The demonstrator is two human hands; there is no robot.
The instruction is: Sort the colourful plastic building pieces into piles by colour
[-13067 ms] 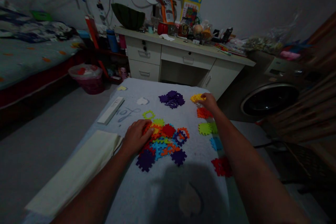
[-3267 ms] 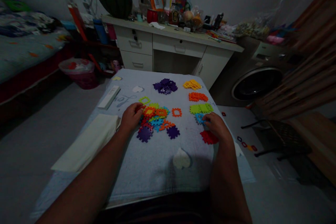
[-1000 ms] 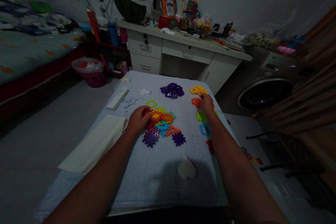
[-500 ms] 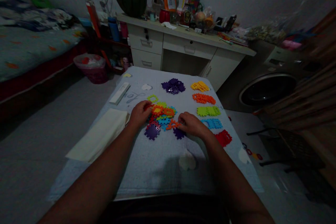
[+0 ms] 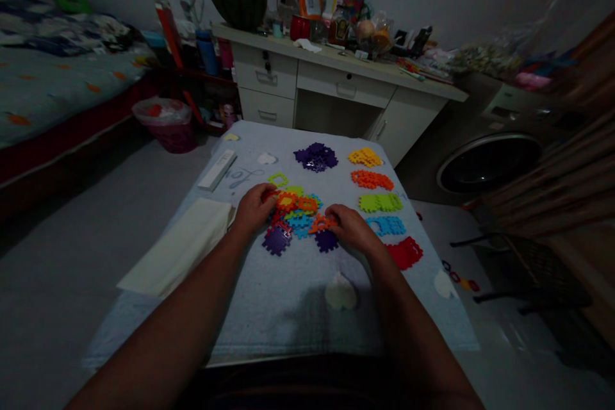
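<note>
A mixed heap of coloured plastic puzzle tiles (image 5: 296, 218) lies mid-table on a pale blue cloth (image 5: 288, 295). My left hand (image 5: 254, 206) rests curled on the heap's left edge. My right hand (image 5: 350, 228) is at the heap's right edge, fingers bent over an orange tile (image 5: 319, 224) beside a purple tile (image 5: 327, 241). Along the right side lie sorted groups: yellow (image 5: 365, 157), orange (image 5: 371, 179), green (image 5: 380, 202), blue (image 5: 388, 225) and red (image 5: 406, 252). A purple pile (image 5: 316, 157) lies at the far middle.
A folded cream cloth (image 5: 179, 245) and a white flat box (image 5: 217, 170) lie on the table's left. A cluttered white desk (image 5: 336, 86) stands behind, a washing machine (image 5: 485, 160) to the right, a bed (image 5: 52, 96) and a bin (image 5: 166, 123) to the left.
My right hand came back from the orange group at the far right to the heap's right edge and now covers an orange tile. My left hand stayed on the heap.
</note>
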